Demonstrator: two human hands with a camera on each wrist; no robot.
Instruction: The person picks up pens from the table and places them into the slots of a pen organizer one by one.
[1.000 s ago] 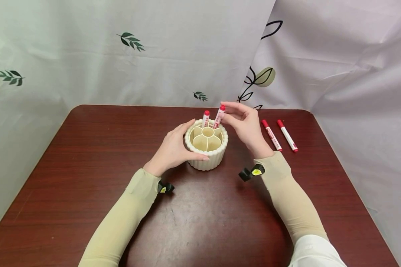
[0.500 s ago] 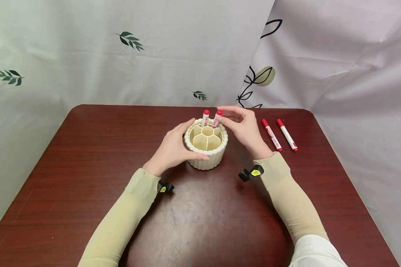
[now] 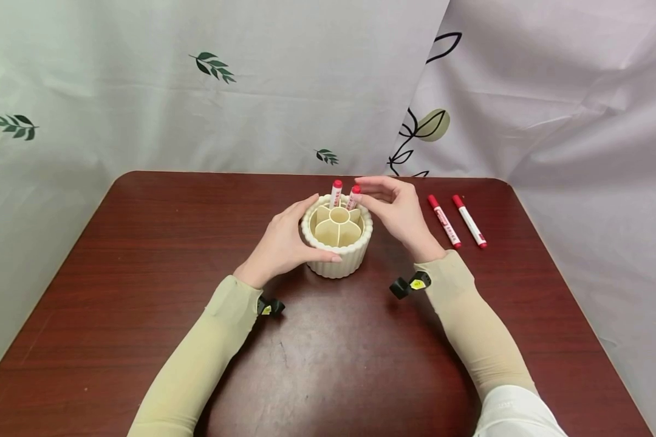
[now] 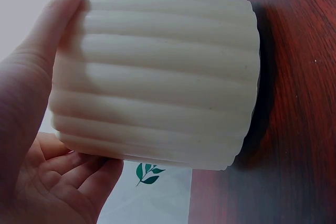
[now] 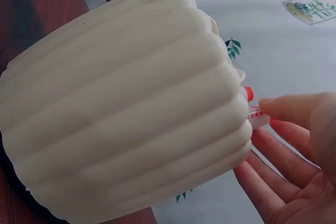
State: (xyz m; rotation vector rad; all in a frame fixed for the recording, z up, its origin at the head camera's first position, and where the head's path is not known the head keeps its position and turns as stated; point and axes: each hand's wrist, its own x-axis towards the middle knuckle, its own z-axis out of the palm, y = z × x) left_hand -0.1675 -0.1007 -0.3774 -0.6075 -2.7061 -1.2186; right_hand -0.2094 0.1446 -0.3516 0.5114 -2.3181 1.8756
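Observation:
A cream ribbed pen holder [image 3: 336,264] with petal-shaped compartments stands on the table. My left hand [image 3: 284,243] grips it from the left, thumb along the front and fingers around the back; the left wrist view shows the holder's ribbed wall [image 4: 157,77] between them. At its right rear rim my right hand [image 3: 399,209] pinches a red-capped white marker [image 3: 352,199] near its cap, the lower part hidden inside a compartment. Another red-capped marker [image 3: 336,195] stands in a back compartment just left of it. In the right wrist view the pinched marker [image 5: 258,118] pokes past the rim.
Two more red-capped markers, one with printed lettering [image 3: 444,221] and one mostly plain white [image 3: 469,221], lie side by side on the dark red wooden table [image 3: 169,261] to the right. A pale curtain with leaf prints [image 3: 284,91] hangs behind the table's far edge.
My right hand has lowered the pinched marker deeper into the holder and slightly leftward. The left hand and the holder have stayed put.

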